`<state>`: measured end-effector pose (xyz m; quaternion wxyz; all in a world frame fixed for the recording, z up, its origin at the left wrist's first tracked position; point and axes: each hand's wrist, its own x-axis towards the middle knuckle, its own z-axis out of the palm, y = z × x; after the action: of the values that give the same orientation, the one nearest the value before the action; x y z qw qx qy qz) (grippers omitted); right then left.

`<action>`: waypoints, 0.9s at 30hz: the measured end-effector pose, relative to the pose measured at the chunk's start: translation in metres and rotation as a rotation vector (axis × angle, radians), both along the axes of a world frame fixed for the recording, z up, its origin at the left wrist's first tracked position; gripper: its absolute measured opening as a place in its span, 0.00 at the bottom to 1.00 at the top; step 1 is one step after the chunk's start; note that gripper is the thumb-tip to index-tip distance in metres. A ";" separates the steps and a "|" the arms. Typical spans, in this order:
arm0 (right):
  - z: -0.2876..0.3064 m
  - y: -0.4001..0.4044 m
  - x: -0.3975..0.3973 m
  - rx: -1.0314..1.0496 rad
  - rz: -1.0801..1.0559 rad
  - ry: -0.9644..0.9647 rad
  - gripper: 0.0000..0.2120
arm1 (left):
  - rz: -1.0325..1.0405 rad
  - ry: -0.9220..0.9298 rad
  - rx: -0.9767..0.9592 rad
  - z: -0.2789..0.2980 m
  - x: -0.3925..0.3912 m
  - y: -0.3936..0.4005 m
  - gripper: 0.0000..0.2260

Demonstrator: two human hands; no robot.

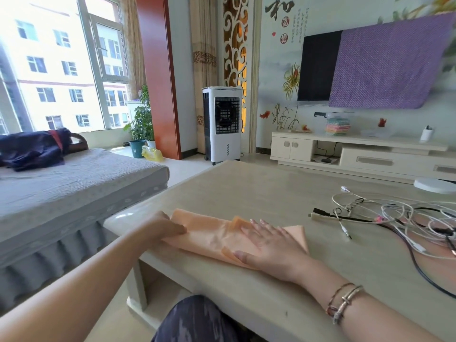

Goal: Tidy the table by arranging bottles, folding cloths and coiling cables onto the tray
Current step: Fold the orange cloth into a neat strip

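Observation:
A peach-orange cloth (209, 234) lies partly folded near the front left corner of the beige table (246, 188). My left hand (164, 229) grips the cloth's left end at the table edge. My right hand (269, 245) lies flat on the right half of the cloth, fingers straight and spread, pressing it down. A tangle of white and black cables (399, 218) with plugs sprawls over the right side of the table, apart from both hands. No tray or bottles are in view.
A white round object (434, 185) sits at the table's far right edge. A grey couch (74, 193) stands to the left of the table. A white air cooler (222, 124) and a TV cabinet (357, 154) stand beyond the table.

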<state>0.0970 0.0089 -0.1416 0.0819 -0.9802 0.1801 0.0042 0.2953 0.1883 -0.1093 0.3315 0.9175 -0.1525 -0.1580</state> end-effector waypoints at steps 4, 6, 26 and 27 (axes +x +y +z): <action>-0.001 -0.002 0.000 0.008 0.022 0.004 0.57 | -0.081 0.407 -0.735 0.027 -0.017 -0.002 0.15; -0.003 -0.005 0.000 0.014 0.021 -0.016 0.53 | -0.146 0.482 -0.865 0.042 -0.034 -0.010 0.10; 0.032 -0.040 -0.047 0.978 -0.521 -0.503 0.15 | -0.583 -0.340 -0.309 0.001 -0.102 -0.081 0.14; 0.029 -0.040 -0.046 0.930 -0.501 -0.489 0.17 | -0.608 -0.323 -0.265 -0.001 -0.103 -0.082 0.17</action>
<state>0.0509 -0.0314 -0.1130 0.5414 -0.7411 0.3618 -0.1633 0.1924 0.1066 -0.1103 0.3568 0.7925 -0.4879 -0.0812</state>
